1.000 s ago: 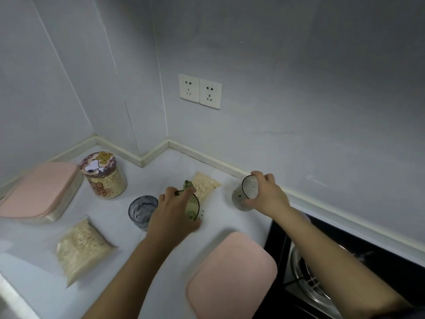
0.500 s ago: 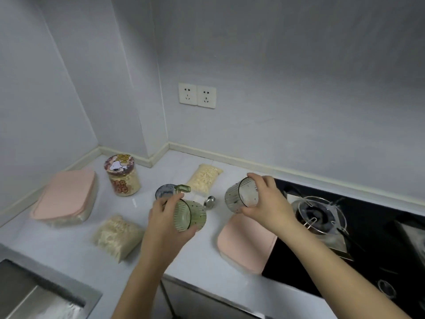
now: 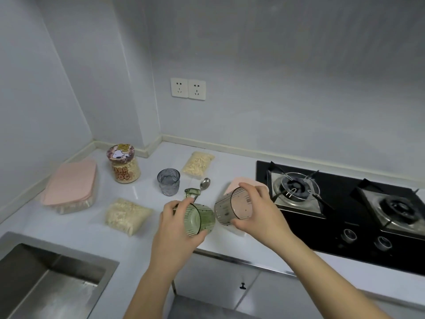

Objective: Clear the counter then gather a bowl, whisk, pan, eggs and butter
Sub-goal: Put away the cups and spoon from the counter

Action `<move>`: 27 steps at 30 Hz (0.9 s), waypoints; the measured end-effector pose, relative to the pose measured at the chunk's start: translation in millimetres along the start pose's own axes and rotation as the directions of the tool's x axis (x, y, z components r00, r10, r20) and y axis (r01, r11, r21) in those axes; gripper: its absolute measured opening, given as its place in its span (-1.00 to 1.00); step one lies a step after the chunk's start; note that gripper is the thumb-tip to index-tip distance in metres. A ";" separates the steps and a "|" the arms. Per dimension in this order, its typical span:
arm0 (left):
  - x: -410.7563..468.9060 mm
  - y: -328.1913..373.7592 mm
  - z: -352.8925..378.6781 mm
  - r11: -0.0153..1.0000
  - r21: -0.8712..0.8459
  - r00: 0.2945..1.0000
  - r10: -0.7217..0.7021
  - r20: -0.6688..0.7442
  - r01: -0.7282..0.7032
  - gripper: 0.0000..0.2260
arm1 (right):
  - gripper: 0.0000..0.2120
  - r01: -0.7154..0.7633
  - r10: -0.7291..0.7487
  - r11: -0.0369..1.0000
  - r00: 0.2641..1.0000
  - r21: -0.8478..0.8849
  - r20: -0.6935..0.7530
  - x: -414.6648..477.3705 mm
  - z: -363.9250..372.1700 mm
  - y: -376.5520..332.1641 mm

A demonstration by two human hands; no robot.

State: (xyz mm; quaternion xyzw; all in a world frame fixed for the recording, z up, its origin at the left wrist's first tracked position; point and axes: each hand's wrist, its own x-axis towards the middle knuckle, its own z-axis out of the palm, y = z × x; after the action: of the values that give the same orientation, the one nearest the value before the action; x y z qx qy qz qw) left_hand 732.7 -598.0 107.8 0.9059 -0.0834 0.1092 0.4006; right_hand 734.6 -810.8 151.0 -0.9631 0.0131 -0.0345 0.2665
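Note:
My left hand [image 3: 176, 221] grips a green striped cup [image 3: 201, 218], tipped on its side above the counter's front edge. My right hand [image 3: 259, 208] grips a grey striped cup [image 3: 232, 209], also tipped, its mouth turned toward the green one. The two cups almost touch. On the white counter [image 3: 147, 192] stand a blue-grey glass [image 3: 168, 184] and a cartoon-lidded jar [image 3: 123, 163]. Two bags of pale food lie there, one at the back [image 3: 198, 165] and one nearer the front [image 3: 126, 214]. A metal spoon [image 3: 204, 183] with a green handle lies behind the cups.
A pink-lidded box [image 3: 71, 186] sits at the far left; another pink lid [image 3: 236, 184] shows behind my right hand. A steel sink [image 3: 48, 277] is at the lower left and a black gas hob [image 3: 340, 203] at the right. Cabinet doors [image 3: 230, 282] lie below the counter.
Both hands lifted the cups off the counter and drew them toward me and closer together. My head pulled back, so the sink and hob came into view.

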 end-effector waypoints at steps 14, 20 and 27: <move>-94.1 108.9 90.9 0.993 0.048 0.979 0.102 0.178 -0.112 -0.33 | -0.19 -0.094 0.103 0.992 0.989 0.082 -0.107 -144.9 -75.7 97.8; -166.8 194.7 155.4 0.985 -0.034 0.961 0.174 0.213 -0.171 -0.34 | -0.21 -0.213 0.216 0.976 0.965 0.038 -0.146 -247.7 -126.1 186.6; -213.3 282.1 215.8 0.958 -0.046 0.916 0.283 0.283 -0.282 -0.35 | -0.20 -0.294 0.319 0.946 0.919 0.140 -0.230 -324.7 -177.5 265.0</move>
State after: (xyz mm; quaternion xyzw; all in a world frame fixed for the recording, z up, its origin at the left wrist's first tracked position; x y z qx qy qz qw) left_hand 488.5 -932.5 109.6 0.8896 -0.2705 0.0333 0.3665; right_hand 395.8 -1114.8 147.3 -0.9220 0.1955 -0.1140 0.3140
